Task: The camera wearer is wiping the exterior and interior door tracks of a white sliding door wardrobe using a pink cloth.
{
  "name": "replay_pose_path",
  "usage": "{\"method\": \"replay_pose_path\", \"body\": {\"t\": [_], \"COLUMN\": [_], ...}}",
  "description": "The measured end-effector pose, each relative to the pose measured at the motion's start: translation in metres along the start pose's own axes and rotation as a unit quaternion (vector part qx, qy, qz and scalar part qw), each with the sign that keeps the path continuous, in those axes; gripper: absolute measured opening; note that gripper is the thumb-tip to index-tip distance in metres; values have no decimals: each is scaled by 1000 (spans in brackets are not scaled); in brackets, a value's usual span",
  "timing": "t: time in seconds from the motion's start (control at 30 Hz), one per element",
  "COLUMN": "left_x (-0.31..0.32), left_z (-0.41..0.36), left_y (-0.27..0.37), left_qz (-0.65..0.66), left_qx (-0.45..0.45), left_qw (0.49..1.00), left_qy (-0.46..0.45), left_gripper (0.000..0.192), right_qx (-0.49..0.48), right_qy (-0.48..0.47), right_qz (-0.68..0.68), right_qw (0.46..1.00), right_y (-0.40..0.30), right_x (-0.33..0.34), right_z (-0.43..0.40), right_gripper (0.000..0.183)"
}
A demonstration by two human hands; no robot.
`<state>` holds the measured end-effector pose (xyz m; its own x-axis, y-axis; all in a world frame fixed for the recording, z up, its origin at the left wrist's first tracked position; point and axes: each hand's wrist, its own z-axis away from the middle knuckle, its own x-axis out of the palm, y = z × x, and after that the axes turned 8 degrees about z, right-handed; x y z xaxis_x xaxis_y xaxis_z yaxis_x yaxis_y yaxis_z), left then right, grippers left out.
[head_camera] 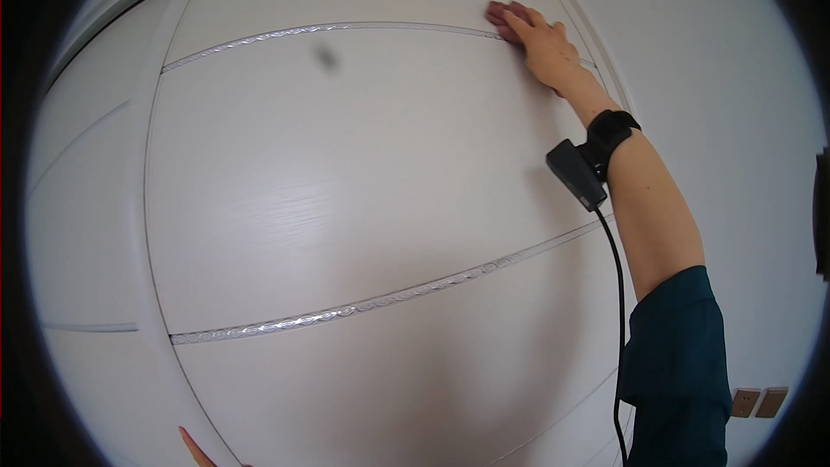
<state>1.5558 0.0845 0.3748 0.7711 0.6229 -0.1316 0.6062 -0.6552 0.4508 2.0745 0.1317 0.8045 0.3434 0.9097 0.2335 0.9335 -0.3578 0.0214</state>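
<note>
My right hand (546,50) presses a folded dusky-red cloth (496,13) against the white sliding wardrobe door (363,143), high up near the door's right edge. The cloth overlaps the right part of the upper silver patterned trim strip (350,26). Only a finger of my left hand (194,446) shows at the bottom left, by the door's left frame; the rest of that hand is out of view. A black device (577,172) is strapped to my right wrist, and its black cable (620,311) runs down along the arm.
A lower silver trim strip (337,312) crosses the door. Another door panel (91,220) stands at the left behind the white frame (139,207). At the right is a pale wall (726,110) with two brown wall plates, one a socket (745,403). A dark object (821,214) juts in at the right rim.
</note>
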Motion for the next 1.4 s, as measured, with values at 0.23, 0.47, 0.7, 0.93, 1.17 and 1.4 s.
{"method": "replay_pose_path", "body": {"t": [0.23,0.47,0.7,0.93,1.17,1.4], "left_x": [5,5,-1,-17,-26,-26], "left_z": [-1,2,3,16,4,5], "left_y": [5,11,26,43,26,-2], "left_qz": [-21,108,26,66,104,80], "left_qx": [-37,-138,-18,20,-28,-36], "left_qw": [998,983,999,997,989,991], "left_qy": [36,60,-18,-37,-101,-104], "left_gripper": [85,86,89,90,90,93], "right_qx": [116,183,112,-120,-248,-231], "right_qy": [-137,-146,-67,60,96,144], "right_qz": [25,70,-14,-111,-153,-153], "right_qw": [983,970,991,985,952,950], "right_y": [96,127,73,-123,-324,-298], "right_x": [28,32,-24,-161,-195,-179], "right_z": [44,75,51,9,37,75], "right_gripper": [69,70,66,56,41,32]}}
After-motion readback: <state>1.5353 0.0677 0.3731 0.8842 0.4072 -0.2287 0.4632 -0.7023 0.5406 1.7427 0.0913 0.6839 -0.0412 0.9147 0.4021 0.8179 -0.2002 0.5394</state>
